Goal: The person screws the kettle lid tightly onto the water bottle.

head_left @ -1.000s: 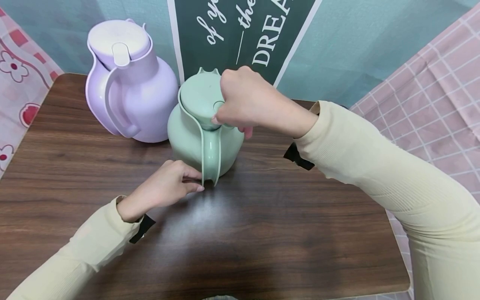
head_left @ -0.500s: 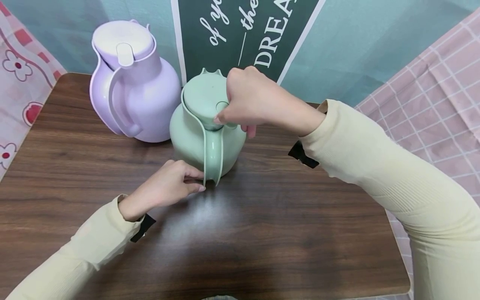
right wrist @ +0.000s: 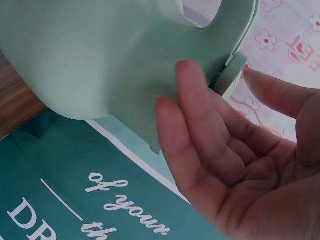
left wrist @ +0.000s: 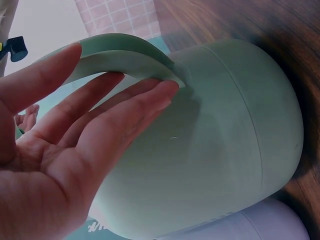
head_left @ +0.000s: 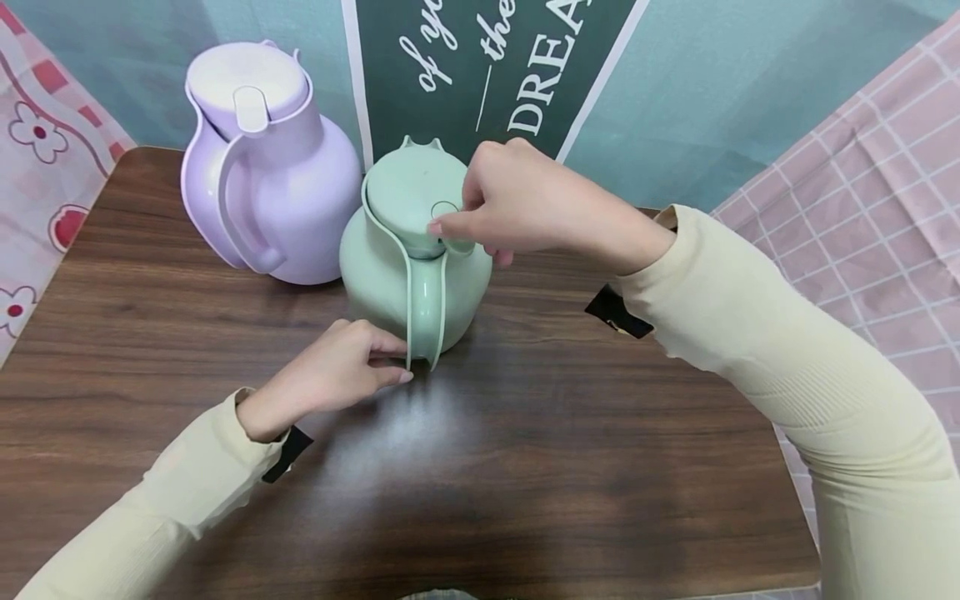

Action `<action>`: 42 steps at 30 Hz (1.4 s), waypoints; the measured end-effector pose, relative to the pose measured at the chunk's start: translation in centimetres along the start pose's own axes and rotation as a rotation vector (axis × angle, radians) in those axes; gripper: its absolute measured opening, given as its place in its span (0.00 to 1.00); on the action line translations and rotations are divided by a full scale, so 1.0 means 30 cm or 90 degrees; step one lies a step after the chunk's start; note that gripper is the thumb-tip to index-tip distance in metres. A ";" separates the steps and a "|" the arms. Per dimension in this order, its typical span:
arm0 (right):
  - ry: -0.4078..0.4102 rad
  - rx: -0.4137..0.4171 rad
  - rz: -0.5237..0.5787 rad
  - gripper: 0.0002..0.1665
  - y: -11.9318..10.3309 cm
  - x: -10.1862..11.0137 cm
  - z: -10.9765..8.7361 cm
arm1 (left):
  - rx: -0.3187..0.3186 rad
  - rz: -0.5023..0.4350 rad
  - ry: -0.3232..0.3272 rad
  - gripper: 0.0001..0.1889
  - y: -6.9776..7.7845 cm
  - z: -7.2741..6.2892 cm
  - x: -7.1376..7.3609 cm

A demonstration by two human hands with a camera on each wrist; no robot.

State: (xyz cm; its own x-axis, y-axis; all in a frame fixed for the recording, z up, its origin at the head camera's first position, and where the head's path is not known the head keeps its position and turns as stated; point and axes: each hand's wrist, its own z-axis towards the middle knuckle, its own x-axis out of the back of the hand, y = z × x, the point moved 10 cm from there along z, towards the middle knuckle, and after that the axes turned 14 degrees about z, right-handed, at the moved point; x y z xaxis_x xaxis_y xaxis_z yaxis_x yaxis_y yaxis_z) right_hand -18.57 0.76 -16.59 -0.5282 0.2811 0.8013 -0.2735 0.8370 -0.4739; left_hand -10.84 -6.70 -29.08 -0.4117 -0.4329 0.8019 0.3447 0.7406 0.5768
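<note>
A pale green thermos jug (head_left: pixel 457 283) stands upright on the table, its lid (head_left: pixel 408 187) down. My left hand (head_left: pixel 337 367) is at the lower end of its handle (head_left: pixel 426 308). In the left wrist view the thumb lies along the handle's outer side, and the other fingers (left wrist: pixel 145 102) stretch fairly straight on the inner side. My right hand (head_left: pixel 525 200) is at the lid's edge by the thumb lever (head_left: pixel 459 247). In the right wrist view its thumb (right wrist: pixel 275 92) is extended near the lid's rim; its other fingers reach loosely beside the jug's neck, contact unclear.
A lilac thermos jug (head_left: pixel 307 196) stands at the back left, close beside the green one. Behind them hangs a teal curtain (head_left: pixel 712 92) with a dark green lettered sign (head_left: pixel 420 108). The brown wooden table (head_left: pixel 600 450) extends forward and right.
My right hand has shifted slightly right along the lid, uncovering more of its top, and its fingers look looser. My left hand and both jugs keep their places.
</note>
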 end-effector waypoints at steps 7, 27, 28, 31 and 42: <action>-0.021 0.049 0.015 0.26 0.034 0.001 -0.012 | -0.001 0.003 0.009 0.08 0.002 -0.005 0.002; -0.064 0.057 0.147 0.16 0.218 -0.064 0.002 | 0.010 -0.007 0.040 0.08 -0.002 -0.010 0.001; -0.065 0.057 0.143 0.15 0.226 -0.073 0.006 | 0.009 -0.007 0.041 0.08 -0.002 -0.010 0.001; -0.067 0.051 0.135 0.12 0.255 -0.108 0.022 | 0.009 -0.008 0.043 0.08 -0.003 -0.012 0.001; -0.067 0.001 0.161 0.24 0.373 -0.251 0.089 | 0.003 -0.001 0.047 0.09 -0.001 -0.011 0.003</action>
State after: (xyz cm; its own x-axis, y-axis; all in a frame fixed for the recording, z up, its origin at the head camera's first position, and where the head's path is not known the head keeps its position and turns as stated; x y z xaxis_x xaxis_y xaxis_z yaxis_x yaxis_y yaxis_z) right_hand -19.80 6.77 -28.90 -0.6609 0.4309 0.6145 -0.1234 0.7452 -0.6553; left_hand -10.59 -6.93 -28.98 -0.3480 -0.4704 0.8109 0.3397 0.7429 0.5768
